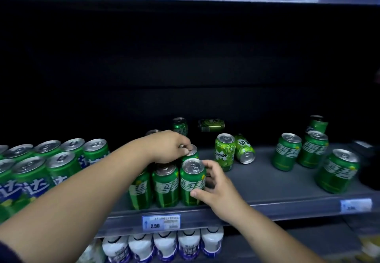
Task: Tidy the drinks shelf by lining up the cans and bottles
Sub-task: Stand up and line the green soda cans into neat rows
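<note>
My right hand (216, 188) grips the front green Sprite can (191, 182) at the shelf's front edge, thumb in front and fingers behind it. Just behind, my left hand (168, 147) reaches over the row and holds the top of a second-row can (192, 152) with curled fingers. Two more Sprite cans (165, 186) stand left of the gripped one. A Mirinda can (225, 151) stands upright to the right, with another one (244, 149) leaning against it. One can (211, 125) lies on its side at the back.
Green Fanta-style cans (41, 164) fill the shelf's left end in rows. Several loose Sprite cans (287, 151) stand scattered at the right. Bare grey shelf (267, 180) lies between. A price tag (161, 222) sits on the front rail; white bottles (164, 244) line the shelf below.
</note>
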The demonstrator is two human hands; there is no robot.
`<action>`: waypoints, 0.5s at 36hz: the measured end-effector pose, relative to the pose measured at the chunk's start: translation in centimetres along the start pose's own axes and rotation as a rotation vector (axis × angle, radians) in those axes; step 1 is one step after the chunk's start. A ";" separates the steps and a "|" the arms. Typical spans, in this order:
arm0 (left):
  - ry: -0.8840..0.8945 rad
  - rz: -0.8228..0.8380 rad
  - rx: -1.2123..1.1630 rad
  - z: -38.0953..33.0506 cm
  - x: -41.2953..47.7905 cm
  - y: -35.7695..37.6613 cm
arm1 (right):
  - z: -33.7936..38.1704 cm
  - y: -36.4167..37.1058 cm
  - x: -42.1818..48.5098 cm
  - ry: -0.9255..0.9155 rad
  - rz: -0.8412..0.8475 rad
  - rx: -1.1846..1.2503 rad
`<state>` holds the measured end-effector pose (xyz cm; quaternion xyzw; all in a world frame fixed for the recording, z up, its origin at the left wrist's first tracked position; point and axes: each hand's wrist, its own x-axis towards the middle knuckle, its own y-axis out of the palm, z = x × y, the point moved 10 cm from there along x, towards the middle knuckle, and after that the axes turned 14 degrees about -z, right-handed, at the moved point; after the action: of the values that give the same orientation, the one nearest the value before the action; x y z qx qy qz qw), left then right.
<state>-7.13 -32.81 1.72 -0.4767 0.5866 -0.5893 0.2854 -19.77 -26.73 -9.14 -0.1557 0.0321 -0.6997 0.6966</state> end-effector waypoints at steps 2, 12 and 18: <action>-0.004 -0.002 -0.037 0.0 -0.2 0.2 | 0.2 0.3 -0.2 -0.006 -0.013 -0.005; 0.004 -0.013 -0.106 -0.4 -0.1 0.3 | 1.2 0.2 -1.1 0.016 -0.065 0.003; -0.009 -0.014 -0.068 -0.6 0.0 -0.1 | 1.2 0.4 -1.5 0.036 -0.028 0.016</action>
<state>-7.58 -32.52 1.92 -0.4928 0.6015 -0.5689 0.2678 -19.06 -25.06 -8.34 -0.1382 0.0368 -0.7122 0.6873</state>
